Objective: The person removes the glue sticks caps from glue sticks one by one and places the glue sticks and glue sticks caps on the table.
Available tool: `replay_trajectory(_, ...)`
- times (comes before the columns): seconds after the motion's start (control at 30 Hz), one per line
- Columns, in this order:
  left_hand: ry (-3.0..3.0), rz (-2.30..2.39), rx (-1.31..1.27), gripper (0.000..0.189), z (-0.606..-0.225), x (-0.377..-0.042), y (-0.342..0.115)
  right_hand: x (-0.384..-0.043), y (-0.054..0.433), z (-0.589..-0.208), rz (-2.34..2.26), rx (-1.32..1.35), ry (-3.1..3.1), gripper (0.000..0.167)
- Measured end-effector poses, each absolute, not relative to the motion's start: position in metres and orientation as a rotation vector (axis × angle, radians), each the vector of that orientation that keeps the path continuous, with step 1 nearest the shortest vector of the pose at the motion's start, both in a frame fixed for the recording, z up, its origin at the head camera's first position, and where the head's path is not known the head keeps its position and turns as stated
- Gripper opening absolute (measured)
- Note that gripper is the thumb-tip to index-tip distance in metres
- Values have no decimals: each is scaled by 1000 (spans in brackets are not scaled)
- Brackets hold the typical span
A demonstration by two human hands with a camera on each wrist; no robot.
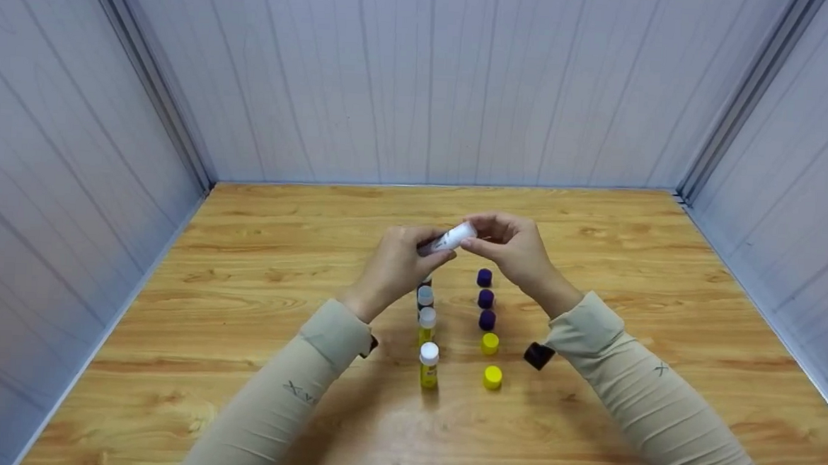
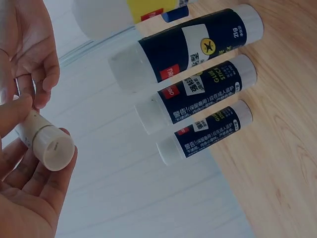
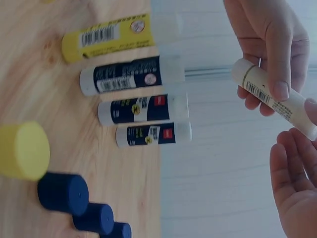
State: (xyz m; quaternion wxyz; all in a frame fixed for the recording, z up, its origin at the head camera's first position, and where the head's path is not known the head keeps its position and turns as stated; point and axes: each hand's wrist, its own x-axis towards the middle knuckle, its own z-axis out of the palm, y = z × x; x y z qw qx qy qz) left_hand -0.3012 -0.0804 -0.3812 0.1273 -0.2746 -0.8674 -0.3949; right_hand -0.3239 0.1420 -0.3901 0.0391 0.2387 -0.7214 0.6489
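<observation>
Both hands are raised above the table and meet at a white glue stick [image 1: 455,237], tilted up to the right. My left hand [image 1: 398,263] grips its body, thumb along one side, as the right wrist view shows. The thumb and fingers of my right hand [image 1: 516,248] pinch the other end. In the left wrist view, the round white end of the glue stick [image 2: 57,151] faces the camera. Below the hands stands a row of uncapped glue sticks, including dark blue ones [image 3: 143,110] and a yellow one [image 1: 429,366], their pale tops upward.
Right of the glue sticks runs a row of loose caps, dark blue ones [image 1: 486,299] farther off and yellow ones [image 1: 493,378] nearer. The wooden table [image 1: 240,308] is bordered by pale panel walls [image 1: 393,82] at the back and both sides.
</observation>
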Motion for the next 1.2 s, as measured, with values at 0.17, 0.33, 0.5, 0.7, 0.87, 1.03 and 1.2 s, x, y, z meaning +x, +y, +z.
replay_trajectory(0.17, -2459, -1151, -828, 29, -381, -300, -79, -320, 139, -389, 2185, 648, -2089, 27)
replay_trajectory(0.33, -2418, -1122, -832, 26, -380, -299, -78, -317, 137, -387, 2274, 621, -2031, 23)
replay_trajectory(0.5, -2407, -1118, -835, 25, -379, -299, -77, -316, 137, -386, 2291, 616, -2026, 22)
replay_trajectory(0.7, -2441, -1113, -843, 26, -379, -300, -82, -317, 143, -385, 2405, 605, -1938, 22)
replay_trajectory(0.87, -2482, -1152, -713, 25, -383, -305, -98, -324, 159, -379, 2477, 537, -1709, 28)
replay_trajectory(1.03, -2472, -1197, -628, 21, -387, -308, -111, -331, 172, -378, 2398, 520, -1776, 23)
replay_trajectory(1.2, -2471, -1211, -653, 23, -387, -309, -114, -334, 175, -380, 2352, 524, -1837, 22)
